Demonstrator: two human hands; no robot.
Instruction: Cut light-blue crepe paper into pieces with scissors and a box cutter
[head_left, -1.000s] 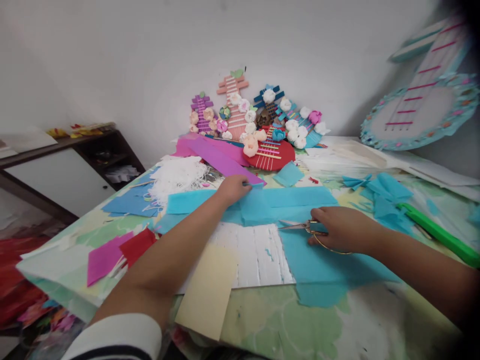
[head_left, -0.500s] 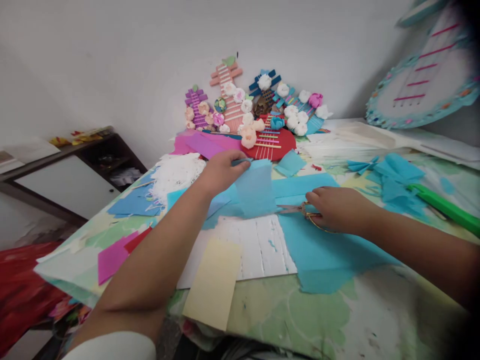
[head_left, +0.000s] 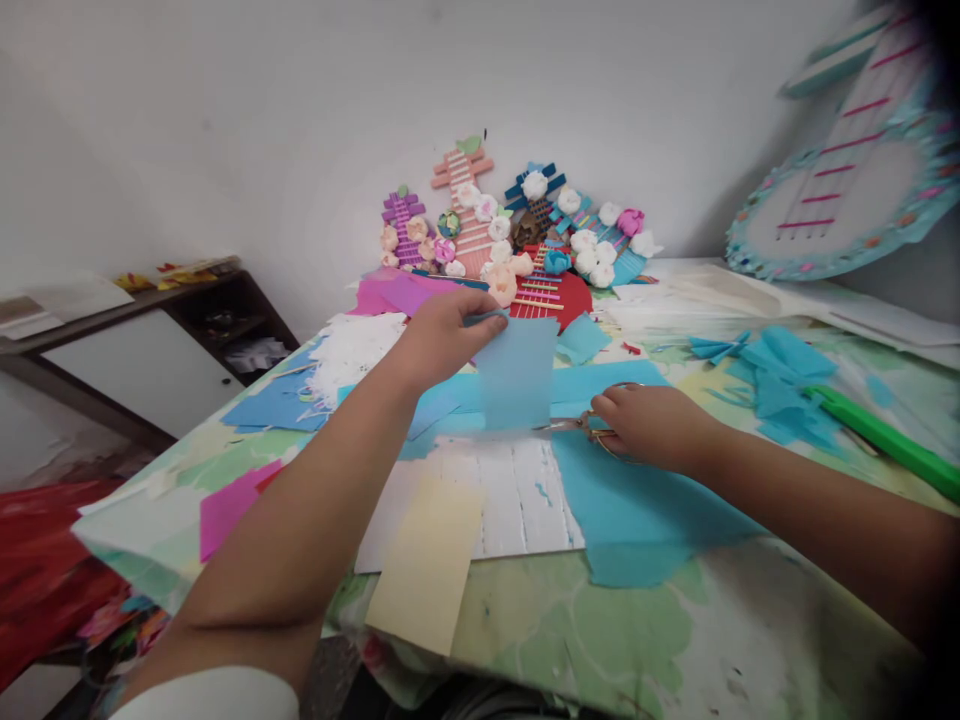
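My left hand (head_left: 439, 335) pinches the top edge of a light blue tissue paper piece (head_left: 517, 375) and holds it up above the table. My right hand (head_left: 649, 425) is closed around gold-handled scissors (head_left: 577, 425), whose blades point left under the raised piece. A larger sheet of blue tissue paper (head_left: 637, 500) lies flat under my right hand. A white ridged board (head_left: 510, 500) lies beneath the raised piece.
A cream card (head_left: 427, 565) hangs over the table's near edge. Paper guitar crafts with flowers (head_left: 510, 240) stand at the back wall. A green tool (head_left: 885, 440) and folded blue paper bows (head_left: 772, 380) lie right. Pink and blue sheets and white shreds (head_left: 352, 350) lie left.
My left hand has lifted the blue tissue piece off the table and holds it upright. My right hand with the scissors has shifted slightly left, toward the piece.
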